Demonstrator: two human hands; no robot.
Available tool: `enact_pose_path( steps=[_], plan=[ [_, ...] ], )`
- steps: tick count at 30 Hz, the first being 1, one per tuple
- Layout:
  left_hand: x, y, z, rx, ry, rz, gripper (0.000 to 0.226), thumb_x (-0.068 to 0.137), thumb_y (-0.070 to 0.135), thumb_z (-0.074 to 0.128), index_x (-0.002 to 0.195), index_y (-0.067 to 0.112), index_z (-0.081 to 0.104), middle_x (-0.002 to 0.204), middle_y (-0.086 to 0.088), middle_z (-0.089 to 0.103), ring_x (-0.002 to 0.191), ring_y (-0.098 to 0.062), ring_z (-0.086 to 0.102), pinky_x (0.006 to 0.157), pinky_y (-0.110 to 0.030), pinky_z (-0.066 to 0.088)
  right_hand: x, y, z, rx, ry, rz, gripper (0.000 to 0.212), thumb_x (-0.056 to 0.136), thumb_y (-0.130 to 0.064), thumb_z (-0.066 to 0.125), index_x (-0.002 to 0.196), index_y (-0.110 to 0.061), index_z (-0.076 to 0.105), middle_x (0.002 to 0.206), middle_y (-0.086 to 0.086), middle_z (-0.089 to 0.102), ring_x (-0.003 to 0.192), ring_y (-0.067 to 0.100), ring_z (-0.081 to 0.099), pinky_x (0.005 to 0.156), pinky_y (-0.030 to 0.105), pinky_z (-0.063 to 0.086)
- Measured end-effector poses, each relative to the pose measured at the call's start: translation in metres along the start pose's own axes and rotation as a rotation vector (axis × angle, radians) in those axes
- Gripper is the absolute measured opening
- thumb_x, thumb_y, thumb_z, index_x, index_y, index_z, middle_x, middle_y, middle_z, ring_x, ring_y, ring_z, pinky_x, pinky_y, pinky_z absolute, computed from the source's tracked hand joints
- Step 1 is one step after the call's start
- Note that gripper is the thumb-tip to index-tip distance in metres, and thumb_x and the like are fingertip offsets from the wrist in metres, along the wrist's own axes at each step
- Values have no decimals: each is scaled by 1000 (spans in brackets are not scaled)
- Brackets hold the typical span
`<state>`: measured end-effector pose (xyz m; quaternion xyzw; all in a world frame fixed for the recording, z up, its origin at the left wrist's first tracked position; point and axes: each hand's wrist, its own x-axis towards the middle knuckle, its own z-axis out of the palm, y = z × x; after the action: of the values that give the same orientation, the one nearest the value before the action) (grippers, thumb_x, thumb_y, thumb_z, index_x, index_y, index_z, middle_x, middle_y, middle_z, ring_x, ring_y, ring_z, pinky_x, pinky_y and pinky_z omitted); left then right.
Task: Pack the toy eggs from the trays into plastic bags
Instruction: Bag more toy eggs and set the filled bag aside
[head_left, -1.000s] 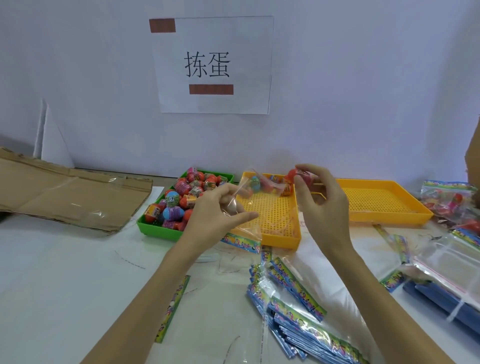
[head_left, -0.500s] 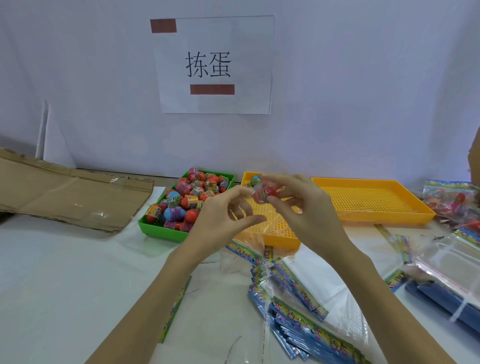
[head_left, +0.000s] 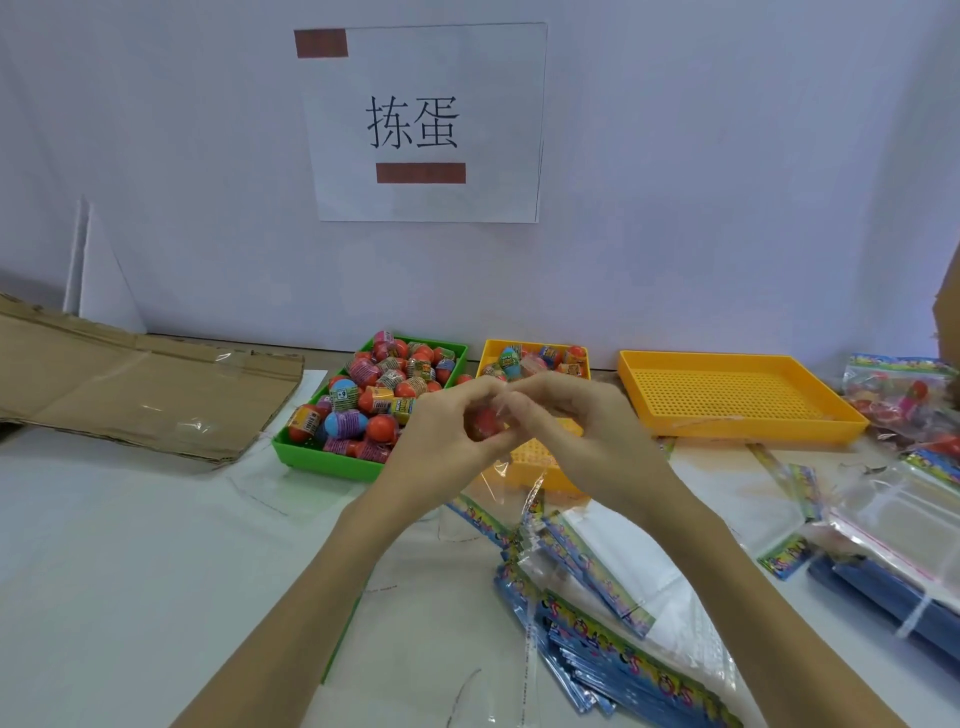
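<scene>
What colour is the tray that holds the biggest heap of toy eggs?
Green: the tray left of the hands, seen clearly in the head view.

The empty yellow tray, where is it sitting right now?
In the head view, the empty yellow tray lies on the table's right side against the back wall, between the small yellow tray of eggs and some filled bags.

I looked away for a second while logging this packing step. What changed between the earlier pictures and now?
The right hand carried the red toy egg leftward from above the small yellow tray to the left hand. Both hands now meet around the egg at the mouth of the clear plastic bag, which the left hand kept holding. The green tray, the large yellow tray and the bag stacks stayed put.
</scene>
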<state>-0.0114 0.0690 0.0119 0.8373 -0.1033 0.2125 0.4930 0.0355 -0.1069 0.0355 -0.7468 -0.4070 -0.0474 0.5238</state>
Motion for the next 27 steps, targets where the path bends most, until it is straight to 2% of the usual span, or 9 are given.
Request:
enact_pose_path(
  steps=[4,6,10,12,15,17,23,25,27],
  plan=[
    [0,-4,-1,13,4,-42,27,84,-9,70,103,10,71,79,-6,73,62,-15,71,57,-29,57,-6,4,15,-42,-22,-11,13,97,-18,71,109,-19,67,100,-15,76,101,2,70,85,16,52],
    [0,-5,-1,7,-3,-64,29,80,-14,68,101,6,70,82,-11,74,66,-25,73,59,-41,61,-6,6,18,-75,-29,-17,16,95,-19,73,108,-20,62,99,-15,77,101,-1,69,84,11,49],
    [-1,-5,2,14,34,-51,21,88,2,72,102,17,69,72,6,70,54,-17,68,51,-29,54,-4,9,16,-75,24,-12,13,98,-13,68,106,-21,61,89,-17,78,93,-1,71,80,6,44],
    [0,-3,1,-30,-6,-75,19,92,18,77,109,24,69,78,9,71,63,-21,71,56,-33,58,-3,9,15,-77,63,-2,12,99,-12,66,105,-22,62,87,-17,78,94,-1,71,79,5,43],
    [2,-3,-2,-191,-138,-209,37,90,30,81,123,33,65,100,4,77,85,-26,75,74,-36,64,-2,8,12,-55,146,10,14,99,-10,65,105,-22,64,86,-16,77,93,-2,71,79,6,46],
    [2,-5,-3,-293,-146,-252,44,89,26,83,129,31,64,106,1,77,89,-23,76,79,-33,64,-2,9,9,-63,170,2,14,100,-8,65,106,-21,64,84,-15,78,93,-3,71,80,6,45],
    [4,-11,-8,-311,8,-267,43,84,17,87,123,20,70,94,-2,78,75,-21,73,74,-26,60,0,9,7,-1,262,-29,12,102,-7,61,106,-16,68,97,-13,76,100,3,70,89,17,52],
    [4,-15,-11,-353,84,-291,40,83,17,87,120,17,71,91,-3,77,72,-20,72,71,-24,59,3,14,1,104,324,38,17,102,-3,58,106,-13,70,102,-7,77,104,10,72,91,27,56],
    [5,-19,-13,-404,148,-328,38,85,20,85,120,15,69,93,-3,77,73,-21,73,70,-24,58,6,23,-6,78,351,124,20,102,-3,57,110,-16,70,107,-5,75,107,10,70,89,27,57]
  ],
)
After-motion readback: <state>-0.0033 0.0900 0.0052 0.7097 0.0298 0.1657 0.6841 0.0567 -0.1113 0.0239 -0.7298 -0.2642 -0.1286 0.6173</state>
